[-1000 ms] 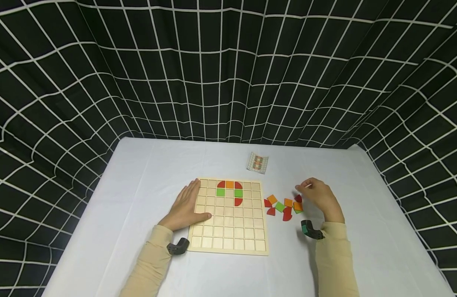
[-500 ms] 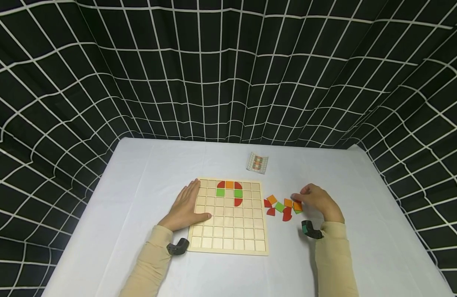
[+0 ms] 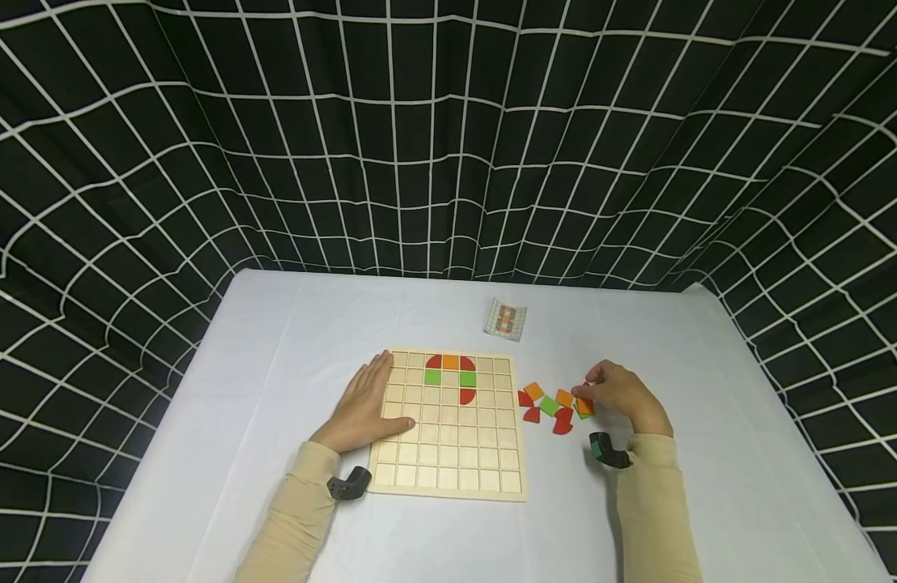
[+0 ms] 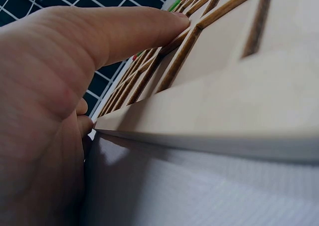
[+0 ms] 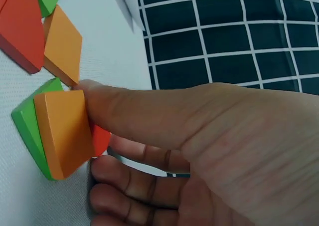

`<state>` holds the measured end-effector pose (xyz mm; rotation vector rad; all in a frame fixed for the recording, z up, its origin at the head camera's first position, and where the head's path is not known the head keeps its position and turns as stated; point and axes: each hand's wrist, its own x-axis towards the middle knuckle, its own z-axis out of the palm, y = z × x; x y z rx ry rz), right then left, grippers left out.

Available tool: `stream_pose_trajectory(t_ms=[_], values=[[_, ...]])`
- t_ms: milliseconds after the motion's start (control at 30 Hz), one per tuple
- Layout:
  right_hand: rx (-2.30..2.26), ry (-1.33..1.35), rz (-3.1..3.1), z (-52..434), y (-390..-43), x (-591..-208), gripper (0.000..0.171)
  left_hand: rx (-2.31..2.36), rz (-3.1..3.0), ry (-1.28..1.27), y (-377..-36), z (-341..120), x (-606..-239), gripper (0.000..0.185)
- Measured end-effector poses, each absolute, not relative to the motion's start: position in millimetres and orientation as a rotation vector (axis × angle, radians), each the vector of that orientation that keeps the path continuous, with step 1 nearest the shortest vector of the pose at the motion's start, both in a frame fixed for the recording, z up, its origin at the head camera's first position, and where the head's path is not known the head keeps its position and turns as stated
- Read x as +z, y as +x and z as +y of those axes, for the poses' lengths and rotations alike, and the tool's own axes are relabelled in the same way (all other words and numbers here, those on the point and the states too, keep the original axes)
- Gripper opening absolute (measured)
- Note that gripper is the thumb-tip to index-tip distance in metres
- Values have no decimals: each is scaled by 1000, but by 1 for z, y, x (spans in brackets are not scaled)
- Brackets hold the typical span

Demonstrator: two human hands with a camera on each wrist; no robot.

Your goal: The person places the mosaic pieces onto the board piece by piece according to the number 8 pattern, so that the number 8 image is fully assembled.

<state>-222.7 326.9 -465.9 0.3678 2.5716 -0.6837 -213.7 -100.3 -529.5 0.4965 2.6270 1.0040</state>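
Step in hand: picking a tile from the loose pile on the counter (image 3: 288, 340), right of the wooden grid board (image 3: 448, 453).
Right hand (image 3: 623, 394): grip is grasping the orange square tile (image 5: 62, 133); thumb on its edge, fingers curled beneath. The tile lies atop a green tile (image 5: 27, 123), not yet clearly lifted.
Left hand (image 3: 361, 405): grip released, flat, thumb resting on the board's left edge, steadying it.
Board: red, orange and green tiles (image 3: 451, 372) sit in its upper rows.
Next move, judged: lift the tile clear of its neighbours, carry it left, seat it square in a free cell.
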Motion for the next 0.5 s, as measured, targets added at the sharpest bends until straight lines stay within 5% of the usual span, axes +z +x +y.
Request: stream_pose_trajectory(t_ms=[500], values=[[-696, 350, 2592, 326, -220, -461, 34, 1024, 2623, 496, -213, -101, -529, 120]])
